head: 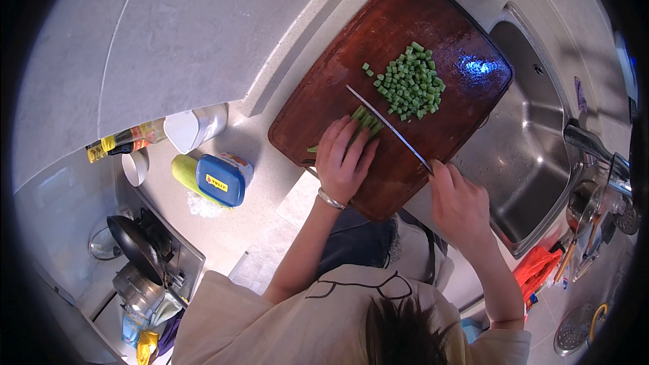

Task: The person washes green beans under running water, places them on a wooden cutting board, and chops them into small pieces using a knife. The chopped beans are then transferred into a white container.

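Note:
A dark wooden cutting board lies tilted across my view, with one end over the front of the counter. My left hand presses down on a bunch of green bean pods, its fingertips close to the blade. In my right hand is the handle of a kitchen knife; the blade stands on edge beside the cut ends of the bunch. Beyond the blade sits a heap of short chopped green bean pieces. Two loose pieces rest slightly apart from that heap.
A stainless steel sink with a faucet borders the board on the right. At left are a blue-lidded tub, a long green vegetable, a white-lidded container and a black frying pan. A red plastic bag hangs at lower right.

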Demonstrator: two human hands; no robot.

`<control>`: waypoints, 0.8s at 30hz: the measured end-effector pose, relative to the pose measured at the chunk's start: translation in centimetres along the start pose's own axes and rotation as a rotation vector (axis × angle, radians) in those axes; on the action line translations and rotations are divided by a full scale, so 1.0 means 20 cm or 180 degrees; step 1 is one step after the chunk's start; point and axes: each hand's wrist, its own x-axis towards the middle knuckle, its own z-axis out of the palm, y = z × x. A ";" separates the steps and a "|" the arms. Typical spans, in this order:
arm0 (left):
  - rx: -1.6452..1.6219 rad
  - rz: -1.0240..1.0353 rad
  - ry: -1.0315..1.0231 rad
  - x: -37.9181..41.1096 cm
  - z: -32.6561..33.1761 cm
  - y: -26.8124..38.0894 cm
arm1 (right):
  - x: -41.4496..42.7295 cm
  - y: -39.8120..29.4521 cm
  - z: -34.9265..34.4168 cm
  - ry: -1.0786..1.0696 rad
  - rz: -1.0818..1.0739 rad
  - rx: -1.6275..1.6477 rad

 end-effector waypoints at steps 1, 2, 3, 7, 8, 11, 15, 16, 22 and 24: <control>-0.0026 0.0010 0.0002 -0.02 0.01 -0.01 | -0.01 -0.01 -0.01 -0.0021 -0.0007 -0.0025; -0.0051 0.0020 0.0004 -0.02 0.01 -0.01 | -0.02 -0.01 -0.02 -0.0042 -0.0014 -0.0049; -0.0044 0.0012 0.0001 -0.02 0.01 -0.01 | -0.02 -0.02 -0.02 -0.0029 -0.0043 -0.0052; -0.0027 -0.0029 -0.0033 -0.02 0.00 0.01 | -0.04 -0.03 -0.03 -0.0092 -0.0133 -0.0098; -0.0026 -0.0041 -0.0047 -0.02 -0.01 0.01 | -0.04 -0.03 -0.03 -0.0137 -0.0148 -0.0119; -0.0035 -0.0066 -0.0108 -0.01 -0.01 0.02 | -0.05 -0.04 -0.03 -0.0189 -0.0112 -0.0185; -0.0021 -0.0089 -0.0150 -0.02 -0.02 0.01 | -0.06 -0.08 -0.08 -0.0540 -0.0042 -0.0346; -0.0009 -0.0095 -0.0157 -0.02 -0.02 0.01 | -0.07 -0.10 -0.10 -0.0655 -0.0032 -0.0406; -0.0051 -0.0133 -0.0220 0.00 -0.03 0.01 | -0.09 -0.09 -0.22 -0.1257 -0.0036 -0.0533; -0.0028 -0.0123 -0.0202 0.00 -0.03 0.01 | -0.07 -0.08 -0.19 -0.1227 -0.0012 -0.0541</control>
